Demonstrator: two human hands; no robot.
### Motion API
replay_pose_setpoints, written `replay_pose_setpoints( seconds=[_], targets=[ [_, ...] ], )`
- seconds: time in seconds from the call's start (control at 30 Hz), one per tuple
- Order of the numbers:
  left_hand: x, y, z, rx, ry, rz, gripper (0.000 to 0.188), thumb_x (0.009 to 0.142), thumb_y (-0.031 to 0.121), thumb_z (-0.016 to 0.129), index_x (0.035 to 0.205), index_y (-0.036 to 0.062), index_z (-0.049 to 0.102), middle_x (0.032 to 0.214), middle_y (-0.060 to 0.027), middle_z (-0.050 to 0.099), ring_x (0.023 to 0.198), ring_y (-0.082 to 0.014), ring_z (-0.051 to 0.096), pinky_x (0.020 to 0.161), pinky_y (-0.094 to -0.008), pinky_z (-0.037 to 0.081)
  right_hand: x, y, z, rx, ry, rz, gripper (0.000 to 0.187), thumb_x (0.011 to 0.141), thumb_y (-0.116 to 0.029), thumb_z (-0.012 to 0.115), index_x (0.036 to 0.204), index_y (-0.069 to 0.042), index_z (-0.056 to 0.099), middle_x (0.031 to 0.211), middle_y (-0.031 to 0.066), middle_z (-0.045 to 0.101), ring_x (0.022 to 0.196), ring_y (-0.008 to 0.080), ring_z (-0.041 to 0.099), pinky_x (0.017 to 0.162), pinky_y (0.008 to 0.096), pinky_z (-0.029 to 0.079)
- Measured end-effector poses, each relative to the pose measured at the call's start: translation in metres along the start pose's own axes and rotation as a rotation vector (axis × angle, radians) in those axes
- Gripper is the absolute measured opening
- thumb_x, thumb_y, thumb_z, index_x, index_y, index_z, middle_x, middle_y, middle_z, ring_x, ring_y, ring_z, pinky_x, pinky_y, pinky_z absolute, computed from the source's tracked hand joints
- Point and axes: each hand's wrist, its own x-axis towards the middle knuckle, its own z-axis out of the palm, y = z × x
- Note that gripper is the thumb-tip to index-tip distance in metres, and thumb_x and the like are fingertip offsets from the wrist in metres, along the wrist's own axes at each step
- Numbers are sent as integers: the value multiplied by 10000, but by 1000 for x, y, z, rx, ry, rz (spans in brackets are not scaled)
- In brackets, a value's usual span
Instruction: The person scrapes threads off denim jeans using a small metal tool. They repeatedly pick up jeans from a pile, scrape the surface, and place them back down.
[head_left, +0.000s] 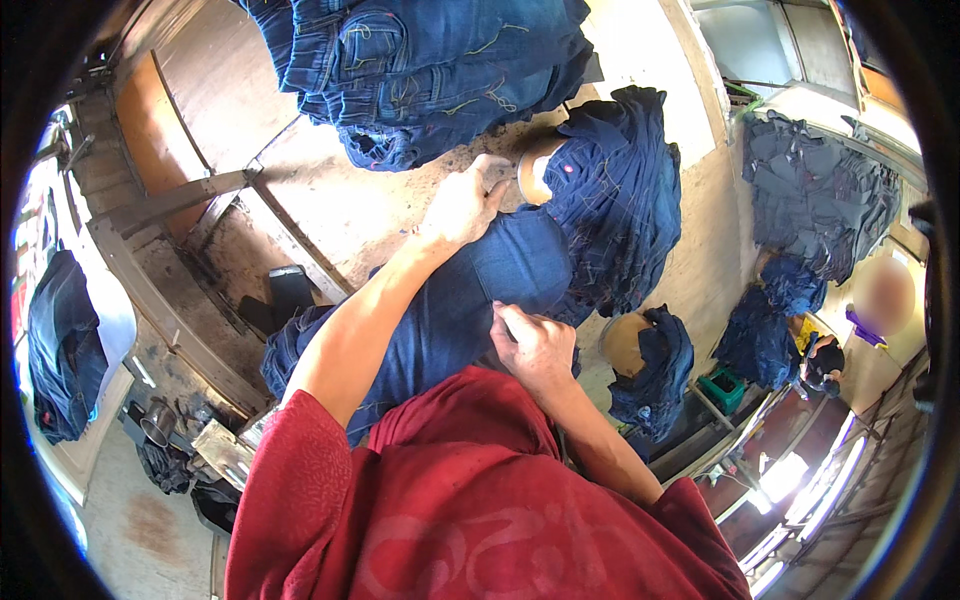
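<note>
Denim garment (440, 305), dark blue, bulging smoothly; right hand (535, 348) pinching it, left hand (462, 205) curled (cannot tell on what).

Bright, white glare lower right, bent edges, black rim

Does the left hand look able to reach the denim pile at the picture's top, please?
Probably yes: the left hand is close to the denim pile, and only table shows between them.
</note>
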Motion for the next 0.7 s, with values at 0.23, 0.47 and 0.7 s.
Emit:
replay_pose_setpoints(
  seconds=[0.23, 0.47, 0.7],
  targets=[
    [1, 4, -2, -20, -7, -6, 354, 1024, 226, 711, 1351, 112, 638, 765, -286, 711, 781, -489, 732, 748, -574, 569, 34, 6, 26, 95, 161, -81, 157, 879, -15, 813, 1029, -55, 784, 822, 80, 777, 578, 210, 715, 554, 333, 567],
    [-1, 5, -2, -6, 18, 10, 346, 1034, 239, 704, 1350, 117, 638, 775, -282, 715, 800, -495, 734, 761, -573, 572, 16, -5, 3, -63, -41, 48, 67, 926, -118, 794, 894, -104, 738, 656, 87, 711, 521, 239, 694, 509, 377, 548],
    [2, 12, -6, 26, -38, -106, 337, 1014, 259, 736, 1318, 124, 684, 945, -236, 735, 904, -445, 743, 831, -525, 588, 33, 6, 20, 124, 136, -44, 82, 916, -84, 796, 987, -105, 763, 654, 74, 705, 517, 240, 688, 508, 367, 549]
  ],
)
